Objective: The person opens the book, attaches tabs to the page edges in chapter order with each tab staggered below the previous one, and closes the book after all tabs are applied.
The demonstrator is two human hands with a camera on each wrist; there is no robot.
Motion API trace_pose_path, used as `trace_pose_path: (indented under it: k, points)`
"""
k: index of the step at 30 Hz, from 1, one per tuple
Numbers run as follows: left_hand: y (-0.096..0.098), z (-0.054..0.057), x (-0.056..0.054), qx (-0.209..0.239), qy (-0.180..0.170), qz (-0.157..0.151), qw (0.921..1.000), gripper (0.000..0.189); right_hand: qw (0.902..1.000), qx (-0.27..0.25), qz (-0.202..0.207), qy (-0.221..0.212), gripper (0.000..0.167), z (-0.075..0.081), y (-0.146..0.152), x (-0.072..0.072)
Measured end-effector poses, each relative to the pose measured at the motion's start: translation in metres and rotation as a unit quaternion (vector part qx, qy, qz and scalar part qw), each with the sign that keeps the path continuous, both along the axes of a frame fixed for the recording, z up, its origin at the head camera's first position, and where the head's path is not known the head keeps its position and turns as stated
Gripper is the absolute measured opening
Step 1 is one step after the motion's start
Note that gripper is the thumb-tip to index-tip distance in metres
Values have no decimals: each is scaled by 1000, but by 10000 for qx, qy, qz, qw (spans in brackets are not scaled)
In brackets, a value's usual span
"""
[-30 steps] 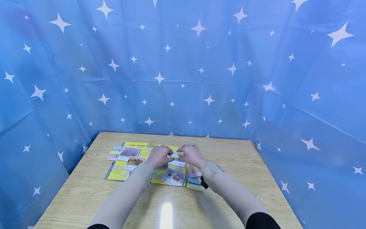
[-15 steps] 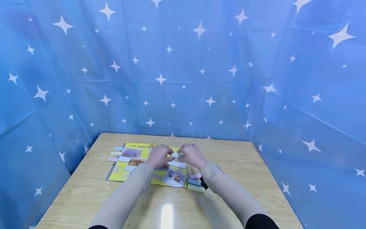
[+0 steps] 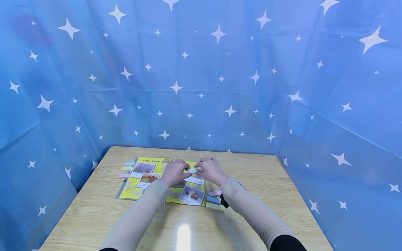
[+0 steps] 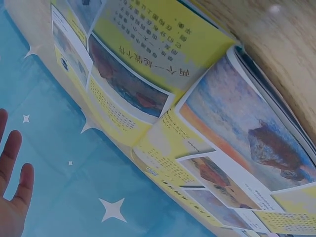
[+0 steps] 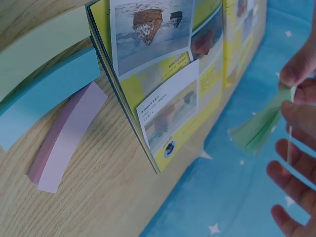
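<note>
Above the right page of an open picture book [image 3: 132,186], my two hands meet fingertip to fingertip. Between them is a small fanned stack of pale green sticky notes [image 5: 256,127]. My left hand [image 3: 174,172] pinches its left end and my right hand [image 3: 211,171] pinches the other. In the right wrist view several fingers of the right hand are spread below the pinch. The left wrist view catches only some left-hand fingers [image 4: 22,185] at its edge, with the notes out of frame.
Pale green [image 5: 44,52], blue [image 5: 49,98] and pink [image 5: 71,140] sticky-note pads lie by the book's right edge. Coloured tabs [image 3: 126,168] stick out from its left edge. A blue star-patterned curtain [image 3: 201,76] surrounds the wooden table [image 3: 251,167] at back and sides.
The strip of notes between my fingertips has tilted slightly, its right end a little higher. Both hands keep their place over the book; the head view has shifted slightly.
</note>
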State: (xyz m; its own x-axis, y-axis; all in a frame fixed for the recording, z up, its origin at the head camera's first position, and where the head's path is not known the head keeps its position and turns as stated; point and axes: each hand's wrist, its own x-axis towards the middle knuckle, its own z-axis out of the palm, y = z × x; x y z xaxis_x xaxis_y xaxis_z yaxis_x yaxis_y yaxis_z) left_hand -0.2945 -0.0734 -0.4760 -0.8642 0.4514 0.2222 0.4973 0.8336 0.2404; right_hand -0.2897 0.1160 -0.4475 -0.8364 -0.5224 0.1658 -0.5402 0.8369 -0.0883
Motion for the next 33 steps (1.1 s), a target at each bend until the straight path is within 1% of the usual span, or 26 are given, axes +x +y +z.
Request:
trace_pose_path:
  k: [5,12,19,25,33]
  points:
    - [0,-2,-1,-74,70,57,9999,29,10000,-28,9,91,22,0,0,0]
    - [0,-4,-2,-148,251,48,9996,29,9988,-113,168,447,21,-2,2,0]
    - [1,-3,0,-52,168,105,9998,28,9977,-77,273,622,20,-4,4,0]
    - [2,-5,0,-163,280,114,9994,28,9968,29,340,727,20,-5,4,1]
    - [2,-7,0,-227,299,129,9992,27,9955,156,434,823,21,-4,4,1]
